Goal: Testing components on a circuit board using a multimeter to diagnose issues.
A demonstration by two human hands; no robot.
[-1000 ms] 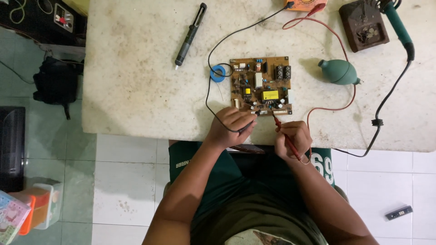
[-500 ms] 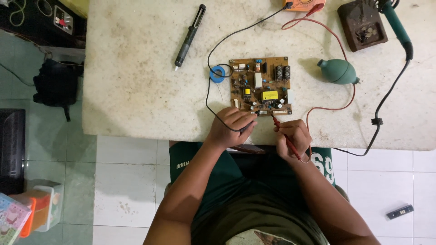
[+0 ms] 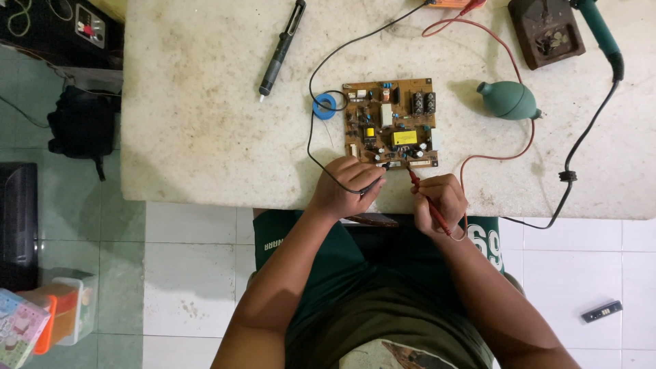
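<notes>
Left hand: the left hand [image 3: 345, 184] rested at the near edge of the desk [image 3: 205, 137], fingers [image 3: 362, 171] grasping a black test probe [image 3: 378, 179] whose tip met the near edge of the circuit board [image 3: 391, 121].
Right hand: the right hand [image 3: 439, 201] sat just beside the left, fingers clenched around a red test probe [image 3: 424, 198]; its tip pointed up toward the board's near edge, contact too small to confirm.
Circuit board: brown, populated with components including a yellow block, lying flat near the desk's front edge, directly ahead of both hands.
Leads: a black lead [image 3: 321, 82] looped from the left hand past the board toward the far edge; a red lead [image 3: 509, 147] curved from the right hand around the board's right side.
Blue ring: a small blue roll [image 3: 324, 106] lay just left of the board, touching the black lead.
Desoldering pump: a dark pen-shaped tool [image 3: 280, 51] lay well left of the board.
Blower: a green rubber bulb [image 3: 509, 100] lay right of the board, apart from it.
Far right: a dark square stand [image 3: 547, 31] and a green-handled iron [image 3: 601, 31] with black cord.
Floor: pale tiles [image 3: 191, 273]; a small dark rectangular object [image 3: 601, 311] lay at lower right.
</notes>
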